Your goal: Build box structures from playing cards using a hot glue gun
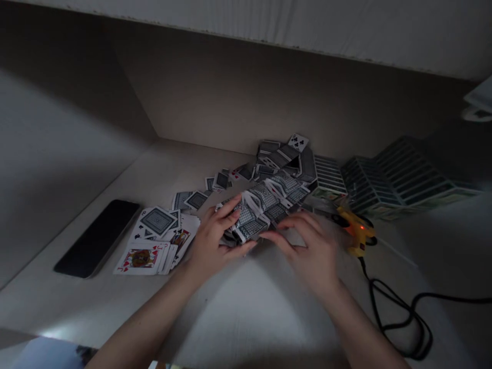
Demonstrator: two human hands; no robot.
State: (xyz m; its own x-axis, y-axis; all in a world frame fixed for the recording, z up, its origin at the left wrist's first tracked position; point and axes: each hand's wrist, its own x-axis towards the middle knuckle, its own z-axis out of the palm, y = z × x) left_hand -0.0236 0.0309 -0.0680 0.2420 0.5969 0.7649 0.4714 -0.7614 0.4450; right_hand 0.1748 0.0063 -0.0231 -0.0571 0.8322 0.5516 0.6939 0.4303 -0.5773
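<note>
A long piece made of folded playing cards (251, 218) with grey patterned backs lies at the middle, tilted up to the right. My left hand (215, 230) grips its left end, fingers over the top and thumb along the front edge. At its lower front edge, my right hand (307, 243) has bent fingers and thumb closed on the cards; the exact pinch point is partly hidden. White card edges stick up from the piece's top. Behind it are a heap of loose cards (269, 148) and a face-up eight of clubs (299, 142).
Left are face-up cards with a jack of hearts (140, 259) and a black phone (98, 238). To the right stand a stack of folded cards (329, 177), a larger dark folded-card structure (407, 171), and a yellow glowing device (358, 233) with a black cable (407, 312).
</note>
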